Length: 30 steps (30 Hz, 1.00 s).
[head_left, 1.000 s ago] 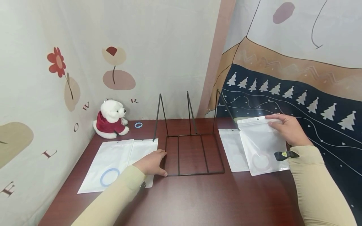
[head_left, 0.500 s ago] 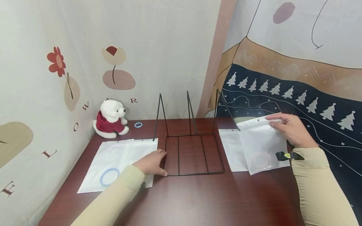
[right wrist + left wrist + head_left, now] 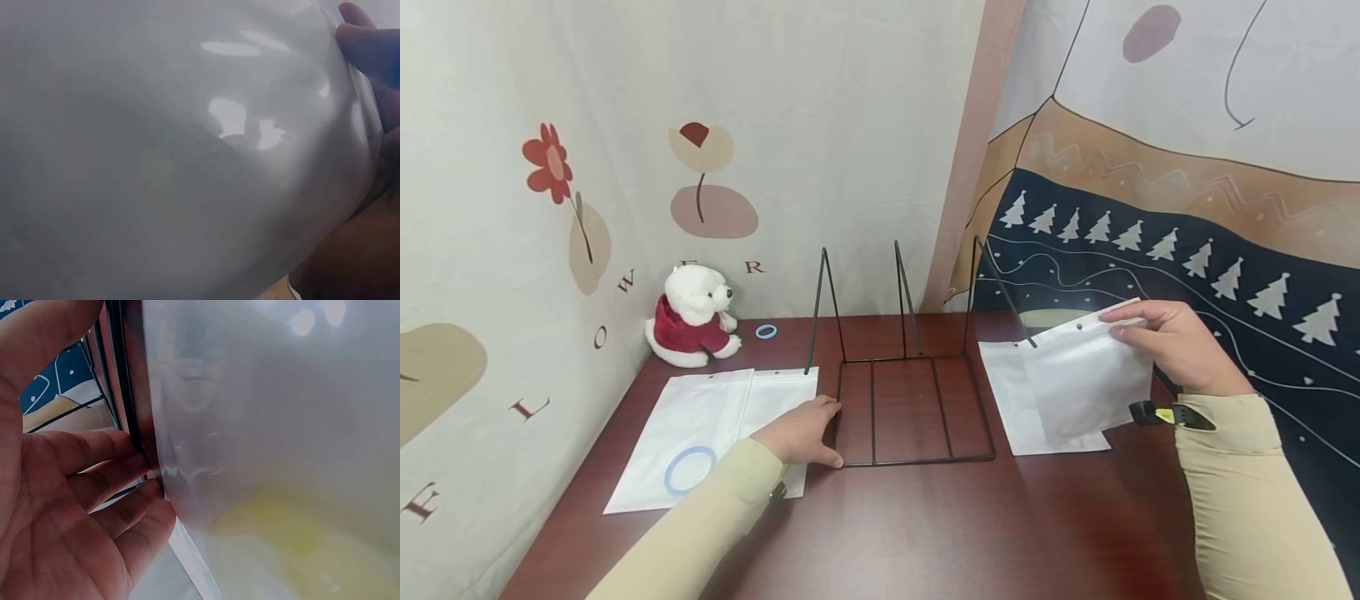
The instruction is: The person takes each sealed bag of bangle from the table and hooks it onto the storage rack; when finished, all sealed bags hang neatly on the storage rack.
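Note:
My right hand [image 3: 1180, 346] pinches the top right corner of a white zip bag [image 3: 1086, 379] between thumb and fingers. The bag hangs tilted over another white zip bag [image 3: 1011, 400] lying on the table; in the right wrist view its shiny film [image 3: 187, 156] fills most of the picture. My left hand [image 3: 801, 433] rests at the left side of a black wire rack [image 3: 917, 461], fingertips on its frame. The left wrist view has these fingers [image 3: 106, 478] nearly straight, beside a bar of the rack [image 3: 122, 369] and a clear bag [image 3: 269, 437].
Two white bags [image 3: 707, 417], one showing a blue ring [image 3: 691, 471], lie left of the rack, partly under my left arm. Behind them sit a white plush bear [image 3: 692, 321] in red and a small blue ring [image 3: 766, 332]. Printed cloth [image 3: 820, 125] hangs behind the table.
The bag in my right hand has swung up at its lower edge and tilted, uncovering more of the bag beneath. My left hand and the rack have stayed put.

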Each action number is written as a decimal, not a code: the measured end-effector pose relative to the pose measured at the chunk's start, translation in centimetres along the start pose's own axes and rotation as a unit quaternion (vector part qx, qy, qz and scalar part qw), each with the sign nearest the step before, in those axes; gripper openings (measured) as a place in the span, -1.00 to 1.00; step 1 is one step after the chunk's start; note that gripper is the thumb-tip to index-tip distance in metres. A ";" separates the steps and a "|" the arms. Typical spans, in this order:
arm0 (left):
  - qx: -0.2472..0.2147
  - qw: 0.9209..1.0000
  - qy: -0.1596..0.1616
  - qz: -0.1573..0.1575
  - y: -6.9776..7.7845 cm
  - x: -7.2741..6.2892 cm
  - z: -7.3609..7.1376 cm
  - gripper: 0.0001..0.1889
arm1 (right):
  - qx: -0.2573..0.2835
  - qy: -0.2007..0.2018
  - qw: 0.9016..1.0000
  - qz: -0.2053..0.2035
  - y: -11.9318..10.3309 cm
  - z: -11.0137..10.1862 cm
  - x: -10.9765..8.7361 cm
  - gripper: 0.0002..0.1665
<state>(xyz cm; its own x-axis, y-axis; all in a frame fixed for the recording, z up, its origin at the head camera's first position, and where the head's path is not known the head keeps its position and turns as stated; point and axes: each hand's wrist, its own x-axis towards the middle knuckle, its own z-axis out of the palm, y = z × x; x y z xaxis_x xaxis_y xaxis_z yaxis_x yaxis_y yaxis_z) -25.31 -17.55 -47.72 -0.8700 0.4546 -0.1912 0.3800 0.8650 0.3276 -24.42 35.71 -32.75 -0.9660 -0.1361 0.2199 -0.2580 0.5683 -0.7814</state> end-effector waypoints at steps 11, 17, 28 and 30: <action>0.004 1.000 0.000 -0.002 0.0 0.0 -0.1 0.04 | 0.049 -0.005 0.998 -0.027 -1.7 1.0 -0.4 -0.72; 0.006 1.000 0.000 0.000 0.0 0.0 -0.1 0.04 | 0.095 -0.035 0.993 -0.061 -2.2 1.2 -0.6 -0.75; 0.001 1.000 -0.002 0.000 0.1 0.0 -0.2 0.04 | 0.156 -0.064 0.978 -0.126 -3.5 2.4 -0.9 -0.70; 0.001 1.000 -0.002 0.000 0.1 0.0 -0.2 0.04 | 0.169 -0.068 0.974 -0.135 -3.6 2.6 -0.9 -0.68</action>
<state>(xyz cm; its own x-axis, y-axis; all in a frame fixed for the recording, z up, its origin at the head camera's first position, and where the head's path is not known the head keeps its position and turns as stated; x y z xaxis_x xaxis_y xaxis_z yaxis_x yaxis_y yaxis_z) -25.32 -17.51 -47.48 -0.8687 0.4550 -0.1960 0.3797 0.8656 0.3266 -22.64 31.63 -31.67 -0.8495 -0.3628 0.3830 -0.4726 0.2006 -0.8582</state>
